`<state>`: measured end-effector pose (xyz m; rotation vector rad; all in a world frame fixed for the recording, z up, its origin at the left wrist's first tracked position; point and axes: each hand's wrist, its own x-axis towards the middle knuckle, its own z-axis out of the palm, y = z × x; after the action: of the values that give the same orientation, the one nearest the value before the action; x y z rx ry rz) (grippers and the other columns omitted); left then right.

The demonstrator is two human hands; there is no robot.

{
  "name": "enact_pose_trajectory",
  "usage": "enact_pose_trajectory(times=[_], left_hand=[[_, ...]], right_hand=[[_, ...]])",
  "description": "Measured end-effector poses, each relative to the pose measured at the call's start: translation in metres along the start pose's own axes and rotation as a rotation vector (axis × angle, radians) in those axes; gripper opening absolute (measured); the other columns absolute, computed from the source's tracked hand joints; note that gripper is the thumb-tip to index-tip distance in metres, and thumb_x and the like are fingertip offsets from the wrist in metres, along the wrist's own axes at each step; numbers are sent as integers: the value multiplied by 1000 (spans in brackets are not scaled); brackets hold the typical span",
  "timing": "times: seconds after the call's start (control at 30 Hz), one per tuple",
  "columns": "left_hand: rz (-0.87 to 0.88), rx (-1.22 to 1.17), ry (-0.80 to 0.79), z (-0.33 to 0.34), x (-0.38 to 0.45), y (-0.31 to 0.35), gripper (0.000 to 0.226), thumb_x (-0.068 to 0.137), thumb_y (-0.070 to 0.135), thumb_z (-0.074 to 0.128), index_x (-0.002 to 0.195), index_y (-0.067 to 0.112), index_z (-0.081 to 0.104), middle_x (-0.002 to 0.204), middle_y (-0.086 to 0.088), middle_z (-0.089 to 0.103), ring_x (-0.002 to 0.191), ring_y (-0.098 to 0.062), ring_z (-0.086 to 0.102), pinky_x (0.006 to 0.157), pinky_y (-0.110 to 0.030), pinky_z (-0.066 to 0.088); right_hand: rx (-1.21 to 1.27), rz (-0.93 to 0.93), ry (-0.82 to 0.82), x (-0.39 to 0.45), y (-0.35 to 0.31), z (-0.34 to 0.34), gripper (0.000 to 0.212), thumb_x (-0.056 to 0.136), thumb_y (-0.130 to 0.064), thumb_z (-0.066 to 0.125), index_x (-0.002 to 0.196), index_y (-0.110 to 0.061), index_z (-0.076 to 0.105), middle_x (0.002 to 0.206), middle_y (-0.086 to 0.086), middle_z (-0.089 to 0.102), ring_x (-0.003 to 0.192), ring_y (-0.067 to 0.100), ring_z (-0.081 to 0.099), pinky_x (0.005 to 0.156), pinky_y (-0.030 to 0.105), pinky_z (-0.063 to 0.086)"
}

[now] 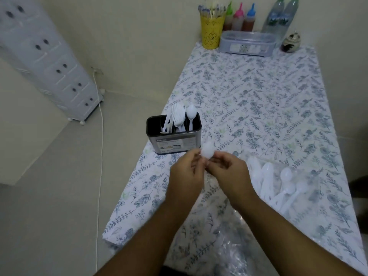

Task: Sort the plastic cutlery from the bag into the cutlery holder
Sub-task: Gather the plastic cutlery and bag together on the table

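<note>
Small pale-walled room w/ a table under a floral cloth (258,100); a white drawer unit (49,62) stands off on the floor. Both hands meet above the table's near-left part, pinching one white plastic spoon (207,150) between them: left hand (186,176) and right hand (232,172) each closed on it, bowl sticking up just past the fingertips. Just beyond the grip, slightly left, sits the dark cutlery holder (173,143), already w/ knives, forks and a spoon standing in separate slots. Right of the grip lies the clear bag (278,186), more white spoons inside. Step in hand looks like separating or orienting this spoon, approx. mid-task. Next move prob. calls for one hand carrying it forward, handle down, into the spoon slot at the holder's right end.
</note>
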<state>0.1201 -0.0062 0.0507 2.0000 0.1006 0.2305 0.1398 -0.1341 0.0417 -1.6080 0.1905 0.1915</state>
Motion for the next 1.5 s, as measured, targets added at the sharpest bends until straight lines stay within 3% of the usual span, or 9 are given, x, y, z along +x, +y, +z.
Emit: enact_pose_trajectory(times=[0.23, 0.5, 0.67, 0.83, 0.93, 1.07, 1.27, 1.4, 1.5], left_hand=[[137, 35, 216, -24, 103, 44, 16, 97, 17, 61, 111, 16, 70, 93, 9, 73, 83, 1, 68, 72, -10, 51], [-76, 160, 109, -7, 127, 10, 29, 101, 21, 53, 126, 12, 65, 107, 3, 71, 101, -9, 64, 77, -7, 40], [94, 285, 152, -7, 113, 14, 29, 100, 16, 53, 124, 8, 68, 121, -8, 70, 111, -17, 64, 98, -27, 48], [265, 312, -204, 30, 27, -12, 21, 98, 16, 57, 113, 11, 71, 105, -5, 72, 94, -14, 64, 85, -23, 48], [200, 378, -569, 64, -40, -52, 35, 98, 25, 48, 125, 14, 66, 122, -5, 68, 112, -19, 61, 103, -31, 46], [445, 592, -856, 91, -90, -92, 52, 90, 42, 47, 139, 23, 54, 148, -9, 50, 136, -31, 48, 115, -47, 36], [709, 906, -726, 96, -37, -105, 62, 90, 37, 62, 148, 30, 41, 160, -13, 30, 148, -34, 28, 116, -51, 13], [530, 820, -630, 96, -23, -82, 51, 91, 22, 66, 140, 19, 52, 147, -14, 48, 134, -35, 44, 112, -52, 36], [650, 697, -754, 74, -53, -87, 26, 94, 22, 54, 119, 20, 65, 112, -3, 65, 103, -21, 57, 90, -40, 49]], right_hand=[[-128, -318, 82, 83, -84, 25, 24, 88, -12, 76, 112, -18, 76, 92, -13, 77, 87, -3, 72, 78, 13, 56], [-381, -240, 24, 116, -53, 31, 26, 92, -21, 73, 118, -21, 75, 88, -19, 71, 81, -10, 66, 70, 1, 45], [-478, -197, 50, 98, -41, 9, 41, 95, -24, 70, 135, -16, 64, 125, -3, 71, 112, 6, 64, 85, 4, 42], [-673, -183, -20, 33, 7, -46, 26, 96, -23, 66, 120, -19, 74, 116, -4, 73, 101, 4, 62, 89, 20, 48], [-809, -154, 22, -17, 54, -90, 19, 94, -20, 65, 107, -21, 78, 108, -5, 75, 103, 12, 64, 92, 25, 47], [-1001, -151, 130, -82, 105, -137, 20, 82, -24, 64, 93, -25, 80, 103, -4, 75, 100, 25, 66, 87, 39, 55], [-1067, -40, -79, -139, 146, -158, 50, 89, -54, 59, 130, -28, 68, 145, 3, 59, 134, 26, 53, 110, 44, 45], [-1200, -56, -219, -146, 152, -140, 72, 86, -69, 55, 148, -33, 50, 162, 3, 38, 149, 26, 35, 117, 44, 31], [-1251, -8, -198, -145, 157, -127, 71, 85, -67, 54, 149, -37, 45, 164, 2, 34, 148, 30, 36, 111, 47, 39]])
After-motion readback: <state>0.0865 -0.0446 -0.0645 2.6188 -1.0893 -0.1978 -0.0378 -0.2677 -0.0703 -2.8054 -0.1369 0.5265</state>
